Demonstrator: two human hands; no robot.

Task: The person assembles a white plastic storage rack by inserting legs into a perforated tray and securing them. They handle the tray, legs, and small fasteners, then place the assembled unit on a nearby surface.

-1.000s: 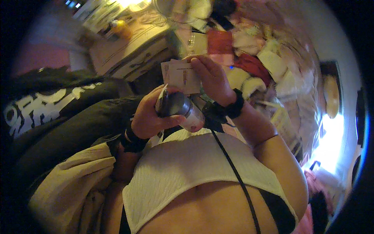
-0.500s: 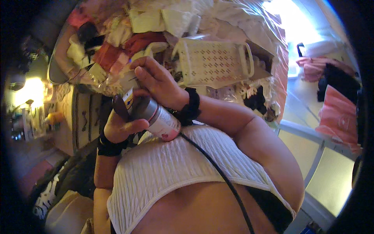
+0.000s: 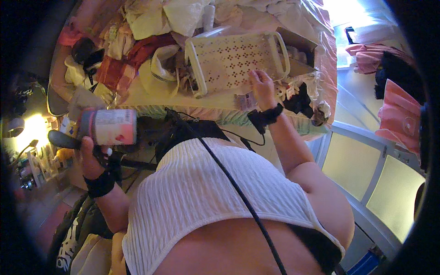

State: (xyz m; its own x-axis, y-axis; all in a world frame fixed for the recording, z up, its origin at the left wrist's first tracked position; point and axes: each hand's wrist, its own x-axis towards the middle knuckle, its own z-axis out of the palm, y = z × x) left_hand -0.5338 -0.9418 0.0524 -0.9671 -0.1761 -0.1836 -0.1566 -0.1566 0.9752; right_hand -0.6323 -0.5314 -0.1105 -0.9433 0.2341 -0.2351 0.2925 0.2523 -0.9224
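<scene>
My left hand (image 3: 93, 161), out to the left, is closed around a pink and white jar (image 3: 113, 128) with a grey lid, tilted on its side. A dark, rounded handle-like item (image 3: 64, 140) sticks out from the same grip, and a greyish flat packet (image 3: 85, 103) shows beyond the jar. My right hand (image 3: 263, 90) reaches forward with nothing visible in it, its fingers loosely extended. It overlaps the near right edge of a white plastic basket (image 3: 233, 64) with flower-shaped holes; whether it touches the basket I cannot tell.
The bed (image 3: 206, 103) is strewn with clothes, a straw-coloured hat (image 3: 158, 73), a cardboard box (image 3: 298, 50) and a black cloth item (image 3: 300, 101). Pink garments (image 3: 396, 119) hang at the right. A lit lamp (image 3: 36, 128) stands left. A black cable (image 3: 229, 178) crosses my front.
My hands have parted. The left carried the jar and the other items away to the left; the right moved off them, rightward to the basket's edge.
</scene>
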